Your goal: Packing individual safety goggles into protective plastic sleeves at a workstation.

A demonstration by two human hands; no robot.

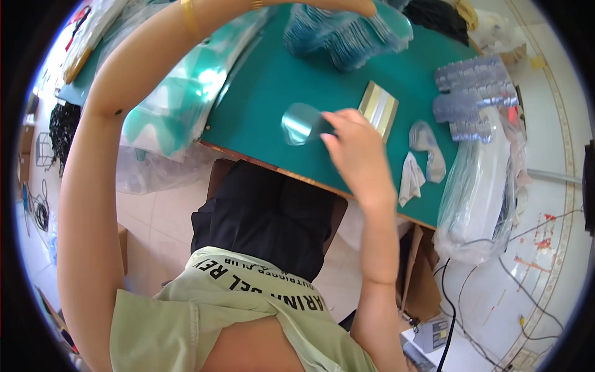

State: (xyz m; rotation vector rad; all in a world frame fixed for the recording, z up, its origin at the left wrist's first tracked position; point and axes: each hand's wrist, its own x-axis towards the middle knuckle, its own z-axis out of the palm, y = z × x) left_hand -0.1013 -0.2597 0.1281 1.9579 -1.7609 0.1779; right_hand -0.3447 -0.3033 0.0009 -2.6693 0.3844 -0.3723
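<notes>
Between the thumb and fingers of my right hand (356, 146) is the edge of a thin, clear, curved plastic sheet (299, 125), held over the green tabletop (248, 93). Its rounded end points left and catches the light. My left arm reaches far forward along the left side. At the top edge my left hand (347, 5) lies stretched out over a stack of clear bluish plastic sheets (350, 40), partly cut off by the picture's edge. Just beyond my right hand lies a flat beige-and-silver block (379, 110).
Right of my hand lie a loose clear curved piece (427, 149) and a white cloth scrap (411, 180). Stacked clear plastic pieces (474, 96) and a bagged white bundle (474, 192) line the right side. Plastic-wrapped sheets (180, 99) cover the left. Cables (451, 310) run at lower right.
</notes>
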